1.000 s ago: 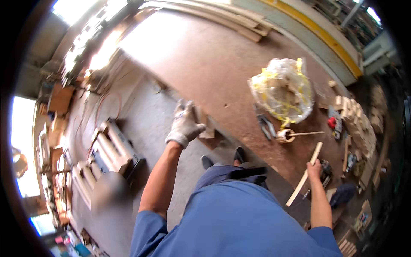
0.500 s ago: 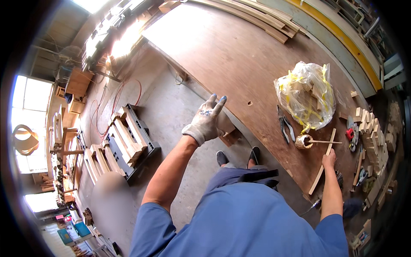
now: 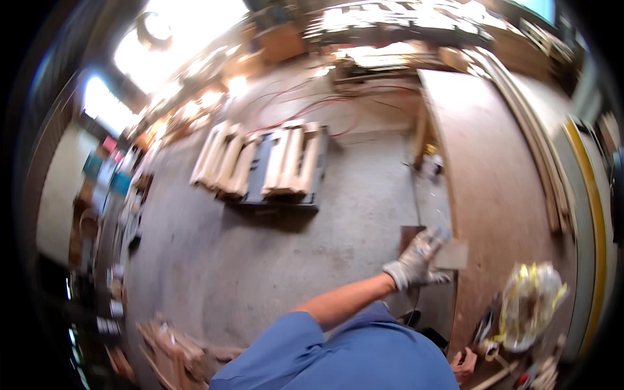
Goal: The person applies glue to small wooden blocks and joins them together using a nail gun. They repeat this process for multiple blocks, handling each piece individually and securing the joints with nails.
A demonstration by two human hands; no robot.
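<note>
My left hand (image 3: 417, 261), in a pale work glove with bluish fingertips, is held out beside the long edge of the brown table (image 3: 500, 175). Its thumb stands apart from the fingers and nothing is in it. Just past it is a flat light piece (image 3: 452, 255) at the table edge. My bare right hand (image 3: 463, 365) is at the near end of the table, blurred, beside a thin wooden strip (image 3: 497, 377); whether it grips anything is unclear. Close by are a small round pot (image 3: 487, 350), pliers (image 3: 484, 325) and a clear plastic bag with yellow stripes (image 3: 532, 305).
Wooden frames (image 3: 289, 159) lie on a black pallet (image 3: 273, 207) on the concrete floor. Red hoses (image 3: 305, 110) trail behind it. Long boards (image 3: 530, 136) line the table's far right side. A pile of wood (image 3: 179, 351) sits at lower left.
The view has swung left, bringing the pallet to the middle and pushing the table to the right. The right hand, earlier on the wooden strip, now appears beside it near the lower edge.
</note>
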